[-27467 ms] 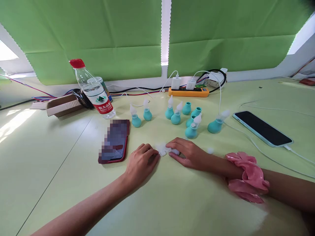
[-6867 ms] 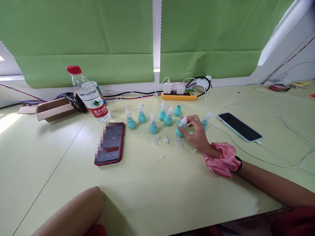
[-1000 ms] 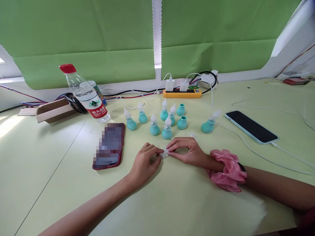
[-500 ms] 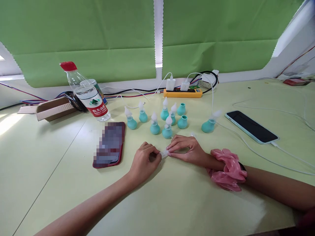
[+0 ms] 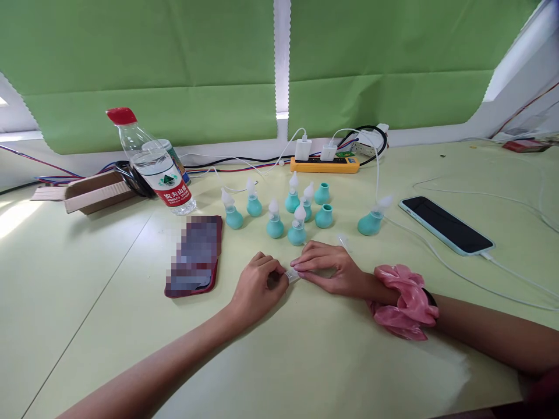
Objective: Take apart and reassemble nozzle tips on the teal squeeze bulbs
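my left hand (image 5: 258, 284) pinches one end of a clear piece (image 5: 292, 275), my right hand (image 5: 328, 269) the other, thumbs and fingers closed on it. it sits between the table's (image 5: 305, 361) near and far edges, perhaps touching the top; my fingers hide too much. teal bulbs (image 5: 297, 234) sit beyond, toward the far edge.

A small translucent plastic piece (image 5: 292, 275) is pinched aslant between left hand (image 5: 258, 283) and right hand (image 5: 332, 270).
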`<state>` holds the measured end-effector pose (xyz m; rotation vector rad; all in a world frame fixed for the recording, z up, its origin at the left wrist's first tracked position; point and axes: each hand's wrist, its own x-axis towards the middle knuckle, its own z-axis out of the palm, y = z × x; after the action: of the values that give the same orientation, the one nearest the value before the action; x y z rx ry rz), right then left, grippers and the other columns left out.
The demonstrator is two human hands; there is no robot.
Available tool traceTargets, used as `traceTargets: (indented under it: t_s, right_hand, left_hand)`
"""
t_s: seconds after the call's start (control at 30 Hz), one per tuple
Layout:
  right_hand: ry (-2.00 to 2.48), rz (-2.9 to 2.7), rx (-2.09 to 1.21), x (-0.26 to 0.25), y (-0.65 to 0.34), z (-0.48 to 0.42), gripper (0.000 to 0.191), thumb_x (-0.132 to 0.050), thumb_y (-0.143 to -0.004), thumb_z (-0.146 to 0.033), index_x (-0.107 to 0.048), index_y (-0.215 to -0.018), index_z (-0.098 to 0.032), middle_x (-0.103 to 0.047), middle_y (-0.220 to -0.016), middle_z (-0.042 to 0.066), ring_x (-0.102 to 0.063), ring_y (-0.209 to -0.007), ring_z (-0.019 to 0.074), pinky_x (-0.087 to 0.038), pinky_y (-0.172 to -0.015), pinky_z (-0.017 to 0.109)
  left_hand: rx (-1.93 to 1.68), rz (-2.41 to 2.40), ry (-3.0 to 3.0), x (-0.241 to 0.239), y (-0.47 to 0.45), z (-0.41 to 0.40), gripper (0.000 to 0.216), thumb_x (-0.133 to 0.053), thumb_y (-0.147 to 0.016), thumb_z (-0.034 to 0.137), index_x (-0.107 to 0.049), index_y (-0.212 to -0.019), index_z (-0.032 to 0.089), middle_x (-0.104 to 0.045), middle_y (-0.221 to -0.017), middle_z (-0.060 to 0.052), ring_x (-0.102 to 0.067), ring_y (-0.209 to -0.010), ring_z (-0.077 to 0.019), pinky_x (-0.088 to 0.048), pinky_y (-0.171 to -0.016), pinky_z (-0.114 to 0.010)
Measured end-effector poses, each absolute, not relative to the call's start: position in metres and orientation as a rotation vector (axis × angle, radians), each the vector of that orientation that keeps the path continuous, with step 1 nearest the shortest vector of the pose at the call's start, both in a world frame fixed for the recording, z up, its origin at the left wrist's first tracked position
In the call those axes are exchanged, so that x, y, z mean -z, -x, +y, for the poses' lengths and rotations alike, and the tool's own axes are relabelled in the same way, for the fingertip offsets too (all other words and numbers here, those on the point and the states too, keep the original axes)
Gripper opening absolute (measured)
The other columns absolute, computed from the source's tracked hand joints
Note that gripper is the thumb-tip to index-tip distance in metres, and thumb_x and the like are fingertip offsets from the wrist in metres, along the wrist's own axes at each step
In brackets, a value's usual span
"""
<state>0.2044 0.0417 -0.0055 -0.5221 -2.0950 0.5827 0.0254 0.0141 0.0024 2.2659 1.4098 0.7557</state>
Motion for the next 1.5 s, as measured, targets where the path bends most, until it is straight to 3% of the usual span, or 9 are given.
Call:
traceTargets:
  t_s: [0.13,0.5,0.8,1.5]
  right_hand:
    - [0.630,-2.067,-0.601,0.0079,-0.2050,0.0398,0.030,-0.060,-0.072,-0.015,-0.059,-0.102,-0.018,-0.066,-0.081,0.004,-0.057,-0.077,0.0152,-0.051,-0.069,0.031]
    - [0.523,-2.132,-0.539,0.0070,-0.2068,0.0408,0.027,-0.061,-0.072,-0.014,-0.061,-0.098,-0.020,-0.064,-0.078,0.003,-0.057,-0.077,0.0140,-0.051,-0.066,0.028]
    - [0.464,-2.125,-0.473,0.0055,-0.2025,0.0412,0.015,-0.062,-0.070,-0.011,-0.065,-0.084,-0.014,-0.068,-0.081,0.008,-0.058,-0.075,0.0161,-0.051,-0.068,0.033]
    - [0.478,-2.188,-0.494,0.0067,-0.2023,0.0408,0.012,-0.057,-0.072,-0.010,-0.061,-0.082,-0.015,-0.065,-0.077,0.006,-0.057,-0.072,0.0145,-0.049,-0.066,0.031]
  left_hand:
    - [-0.736,1.411,-2.271,-0.0023,-0.0253,0.0143,0.011,-0.049,-0.070,0.012,-0.053,-0.060,0.017,-0.056,-0.059,-0.002,-0.046,-0.065,-0.0166,-0.039,-0.055,-0.025]
    - [-0.728,1.421,-2.257,-0.0032,-0.0253,0.0141,0.012,-0.049,-0.070,0.012,-0.054,-0.060,0.016,-0.055,-0.059,-0.002,-0.046,-0.064,-0.0161,-0.038,-0.054,-0.024]
    - [-0.732,1.412,-2.270,-0.0021,-0.0249,0.0145,0.012,-0.049,-0.070,0.012,-0.053,-0.059,0.016,-0.054,-0.058,-0.002,-0.045,-0.063,-0.0157,-0.037,-0.054,-0.024]
    - [-0.710,1.391,-2.277,-0.0012,-0.0237,0.0146,0.013,-0.048,-0.071,0.012,-0.054,-0.060,0.016,-0.053,-0.059,-0.002,-0.044,-0.063,-0.0155,-0.037,-0.055,-0.024]
